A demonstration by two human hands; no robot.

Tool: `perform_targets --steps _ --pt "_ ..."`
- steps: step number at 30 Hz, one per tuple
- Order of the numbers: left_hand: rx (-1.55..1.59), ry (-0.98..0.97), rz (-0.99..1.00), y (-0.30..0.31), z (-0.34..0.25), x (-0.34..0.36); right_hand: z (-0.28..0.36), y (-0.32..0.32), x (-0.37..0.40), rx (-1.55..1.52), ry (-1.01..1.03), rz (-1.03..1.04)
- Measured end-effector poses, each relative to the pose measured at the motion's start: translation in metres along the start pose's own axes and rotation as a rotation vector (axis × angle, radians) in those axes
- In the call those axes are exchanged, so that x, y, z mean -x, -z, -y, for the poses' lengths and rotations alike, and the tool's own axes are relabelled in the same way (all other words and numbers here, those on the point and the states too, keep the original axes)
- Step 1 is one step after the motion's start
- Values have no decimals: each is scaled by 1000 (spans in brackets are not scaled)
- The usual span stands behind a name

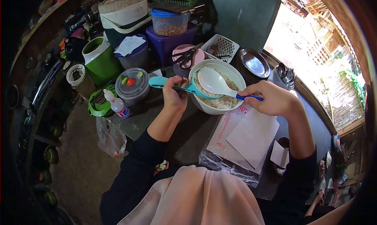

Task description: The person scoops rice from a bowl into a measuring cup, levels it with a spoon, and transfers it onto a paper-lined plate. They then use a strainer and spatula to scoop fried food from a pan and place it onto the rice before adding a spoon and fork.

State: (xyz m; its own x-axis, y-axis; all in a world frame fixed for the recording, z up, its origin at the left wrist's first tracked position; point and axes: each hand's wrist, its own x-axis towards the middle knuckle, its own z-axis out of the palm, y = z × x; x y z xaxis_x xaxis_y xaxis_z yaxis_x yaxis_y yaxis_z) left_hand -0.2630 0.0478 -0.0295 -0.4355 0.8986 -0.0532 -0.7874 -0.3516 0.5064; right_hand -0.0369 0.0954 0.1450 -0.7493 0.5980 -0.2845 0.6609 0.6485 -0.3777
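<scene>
A green jug and a lidded tub stood at the left. The left hand was closed around the handle of a teal scoop, whose cup sat over the white basket of rice. A white spoon hung above the rice, its blue handle pinched by the right hand. Paper sheets lay just below.

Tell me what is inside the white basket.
The white basket holds cooked rice. The teal scoop in the left hand and the white spoon in the right hand cover part; its bottom is hidden.
</scene>
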Motion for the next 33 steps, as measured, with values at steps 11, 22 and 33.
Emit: perform_targets --steps 11,22,33 --pt "23 34 72 -2 1 -2 -1 28 20 -154 -114 82" --pt "-28 18 69 0 5 -3 -4 11 10 -51 140 40" --pt "-63 16 151 6 6 -5 -6 -2 11 -106 53 80"
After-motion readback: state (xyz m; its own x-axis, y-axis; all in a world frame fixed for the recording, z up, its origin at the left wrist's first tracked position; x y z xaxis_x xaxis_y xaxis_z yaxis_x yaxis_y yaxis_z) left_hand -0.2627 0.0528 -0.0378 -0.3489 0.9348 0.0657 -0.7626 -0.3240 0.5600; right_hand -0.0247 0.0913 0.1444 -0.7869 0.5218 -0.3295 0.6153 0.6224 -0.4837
